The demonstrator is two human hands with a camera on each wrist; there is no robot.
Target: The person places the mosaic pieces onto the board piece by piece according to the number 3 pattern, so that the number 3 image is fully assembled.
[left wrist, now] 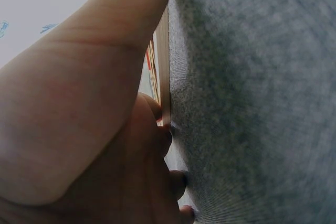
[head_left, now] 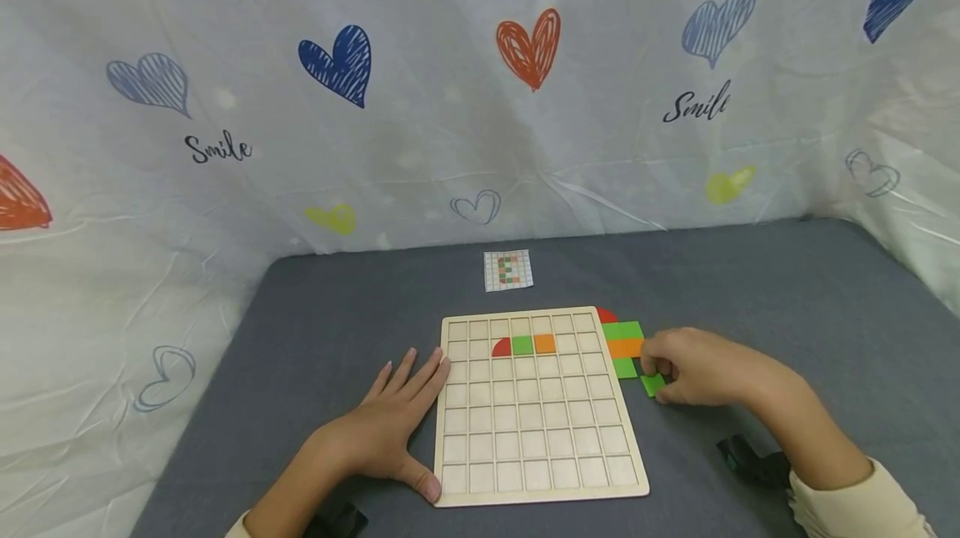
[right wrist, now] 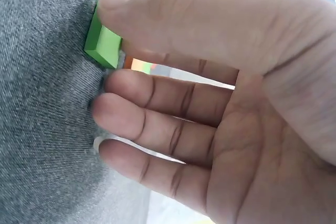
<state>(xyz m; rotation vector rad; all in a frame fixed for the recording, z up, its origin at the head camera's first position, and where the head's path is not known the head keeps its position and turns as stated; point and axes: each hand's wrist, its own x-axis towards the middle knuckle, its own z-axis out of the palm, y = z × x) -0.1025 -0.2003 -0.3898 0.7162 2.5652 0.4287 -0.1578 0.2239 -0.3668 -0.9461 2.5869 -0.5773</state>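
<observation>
A green square (head_left: 651, 386) is found at the fingertips of the right hand (head_left: 701, 367), by the lower right side of a row of coloured pieces. It is pinched between the thumb and the index finger; in the right wrist view the thumb is laid over its upper part, and the other three fingers are held beside it, not on it. Whether the square is lifted from the grey cloth (head_left: 360, 296) cannot be told.

Between the right hand and the wooden board (head_left: 536, 438), more pieces are laid along the board's right edge: a red piece (head_left: 606, 315), green pieces (head_left: 622, 329) and an orange piece (head_left: 622, 348), whose right end is touched or covered by the hand.

The left hand (head_left: 382, 429) is spread, with straight fingers set against the board's left edge and the thumb at its lower left corner.

In the second row of the board, a red quarter circle (head_left: 502, 347), a green tile (head_left: 522, 345) and an orange tile (head_left: 544, 344) are placed side by side. Behind the board, a small patterned card (head_left: 508, 271) is laid.
</observation>
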